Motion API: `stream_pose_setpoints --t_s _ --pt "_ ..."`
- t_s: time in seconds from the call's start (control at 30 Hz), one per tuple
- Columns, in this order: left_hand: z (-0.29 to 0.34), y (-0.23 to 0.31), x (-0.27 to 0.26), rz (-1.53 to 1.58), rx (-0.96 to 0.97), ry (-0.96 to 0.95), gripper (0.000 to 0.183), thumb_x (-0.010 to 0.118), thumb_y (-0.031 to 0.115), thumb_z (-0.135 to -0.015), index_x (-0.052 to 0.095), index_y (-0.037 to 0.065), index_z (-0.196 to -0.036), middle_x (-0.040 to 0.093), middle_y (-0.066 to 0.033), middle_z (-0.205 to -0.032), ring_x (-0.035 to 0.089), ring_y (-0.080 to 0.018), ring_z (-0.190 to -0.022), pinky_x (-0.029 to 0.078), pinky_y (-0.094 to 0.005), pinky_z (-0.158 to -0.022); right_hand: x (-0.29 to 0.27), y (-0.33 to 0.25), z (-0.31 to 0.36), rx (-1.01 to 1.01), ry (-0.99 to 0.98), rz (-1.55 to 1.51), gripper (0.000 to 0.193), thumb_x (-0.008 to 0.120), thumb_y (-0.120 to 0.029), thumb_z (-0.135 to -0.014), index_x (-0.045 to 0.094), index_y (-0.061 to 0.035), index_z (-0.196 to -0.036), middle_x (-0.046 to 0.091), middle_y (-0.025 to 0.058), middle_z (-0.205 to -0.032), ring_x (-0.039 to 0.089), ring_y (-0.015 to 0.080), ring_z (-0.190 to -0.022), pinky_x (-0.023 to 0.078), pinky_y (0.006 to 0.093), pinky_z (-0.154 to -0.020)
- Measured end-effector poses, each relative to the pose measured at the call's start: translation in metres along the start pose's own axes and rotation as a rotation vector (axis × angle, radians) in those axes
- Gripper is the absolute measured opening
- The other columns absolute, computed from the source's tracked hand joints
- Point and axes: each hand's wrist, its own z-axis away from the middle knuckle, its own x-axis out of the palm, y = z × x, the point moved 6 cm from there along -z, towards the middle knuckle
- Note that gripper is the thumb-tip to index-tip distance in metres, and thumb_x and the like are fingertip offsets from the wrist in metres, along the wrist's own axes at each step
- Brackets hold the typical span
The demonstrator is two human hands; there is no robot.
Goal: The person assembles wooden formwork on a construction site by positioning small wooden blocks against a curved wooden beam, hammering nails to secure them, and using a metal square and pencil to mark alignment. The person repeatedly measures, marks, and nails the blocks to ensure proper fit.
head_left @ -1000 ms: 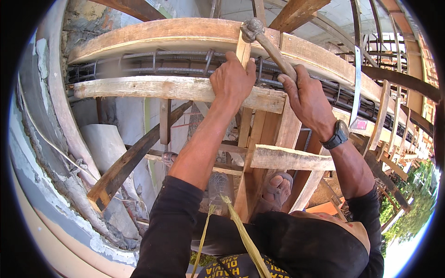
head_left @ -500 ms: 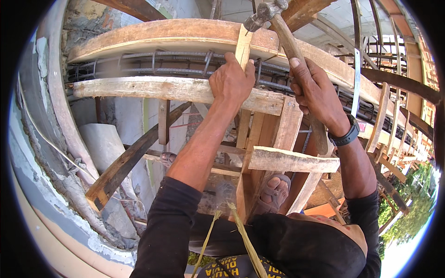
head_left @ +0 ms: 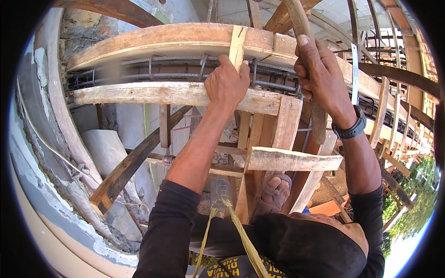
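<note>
My left hand (head_left: 226, 83) is closed around the near end of a short pale wood strip (head_left: 237, 42). The strip's far end lies on the long far formwork board (head_left: 157, 41), and a small nail (head_left: 240, 31) sticks up from it. Below my wrist runs the weathered near board (head_left: 153, 93). Steel reinforcing bars (head_left: 178, 68) lie in the gap between the boards. To the right, my right hand (head_left: 321, 76) grips a hammer by its wooden handle (head_left: 298, 17), raised beside the strip. The hammer's head is beyond the top edge of the view.
A short board (head_left: 294, 160) crosses upright timbers close to my sandalled foot (head_left: 274, 192). A dark slanted timber (head_left: 139, 160) props the left side, near a rough, peeling wall (head_left: 51, 171). Yellow straps (head_left: 245, 234) hang near my body. More wooden framing stands at the right.
The hammer has risen away from the strip, its head leaving the top of the picture. My left hand keeps its hold on the strip. The view has shifted slightly.
</note>
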Motion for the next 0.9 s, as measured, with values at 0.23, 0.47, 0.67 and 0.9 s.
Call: stream_pose_setpoints --t_s 0.23,0.47,0.67,0.9 --pt "-0.002 0.003 -0.001 0.021 -0.009 -0.036 0.047 0.059 0.038 -0.096 0.054 -0.008 -0.1 0.069 -0.0292 -0.076 0.071 -0.0445 -0.074 0.054 -0.0527 -0.07 -0.005 0.031 0.008 0.139 -0.105 0.252 0.057 0.042 -0.055 -0.106 0.057 -0.0014 -0.095 0.049 -0.0001 -0.064 0.049 0.0101 -0.05 0.042 0.0277 -0.045" --pt "0.0 -0.001 -0.001 0.008 -0.03 -0.052 0.047 0.059 0.039 -0.096 0.054 -0.008 -0.101 0.069 -0.0301 -0.079 0.071 -0.0448 -0.076 0.054 -0.0534 -0.073 0.0 -0.013 0.023 -0.378 0.086 0.427 0.044 0.05 -0.039 -0.107 0.054 0.0044 -0.101 0.058 0.0186 -0.061 0.059 0.03 -0.056 0.043 0.0428 -0.054" --pt "0.0 -0.003 0.0 0.038 -0.061 -0.105 0.051 0.058 0.042 -0.096 0.056 -0.008 -0.105 0.069 -0.0325 -0.083 0.07 -0.0494 -0.083 0.053 -0.056 -0.079 0.004 0.014 0.005 -0.276 -0.02 0.705 0.037 0.055 -0.033 -0.105 0.051 0.003 -0.099 0.058 0.0233 -0.062 0.06 0.0416 -0.055 0.044 0.0475 -0.052" --pt "0.0 -0.002 -0.001 0.026 -0.035 -0.078 0.048 0.06 0.039 -0.095 0.054 -0.008 -0.103 0.07 -0.0305 -0.081 0.071 -0.0452 -0.08 0.055 -0.0526 -0.076 0.013 -0.005 0.025 -0.439 -0.007 0.607 0.033 0.055 -0.033 -0.104 0.05 -0.0005 -0.107 0.062 0.0215 -0.064 0.064 0.0422 -0.06 0.048 0.047 -0.054"
